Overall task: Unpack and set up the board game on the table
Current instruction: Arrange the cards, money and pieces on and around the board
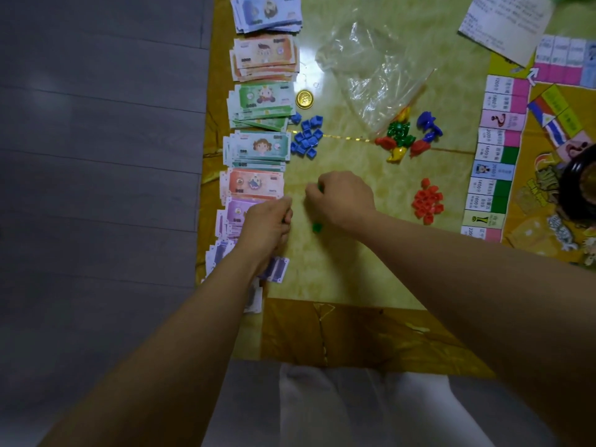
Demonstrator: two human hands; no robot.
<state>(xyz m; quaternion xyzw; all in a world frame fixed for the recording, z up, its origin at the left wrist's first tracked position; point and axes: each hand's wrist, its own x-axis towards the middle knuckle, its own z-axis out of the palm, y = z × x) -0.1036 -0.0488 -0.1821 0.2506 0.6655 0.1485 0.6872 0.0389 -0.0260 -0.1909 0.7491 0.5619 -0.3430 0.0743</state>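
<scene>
Forearms, bare, reach up from the bottom of the frame over a glossy, marbled yellow-green bench [338, 279]. Left of centre we see the left grip [269, 221] curled above a purple paper banknote stack [237, 214]; whether it holds anything we cannot tell. Just beside it the right grip [342, 198] is curled, pinching a small green piece [319, 188] at its fingertips. A second green piece [317, 227] lies on the bench by the wrist. To the right sits a heap of red plastic houses [427, 201]. Farther up, blocky blue houses [306, 137] cluster beside the column of cartoon-printed banknotes [258, 98] on the bench's left edge, with glossy coloured pawns [400, 137] near centre. A gold coin [304, 99] seems stamped 100. At the right, the printed game board [496, 162] shows 1400, 1600 and 2000. A crinkled clear bag [377, 59] and a printed sheet [506, 24], too blurred for us to read, lie at the top.
</scene>
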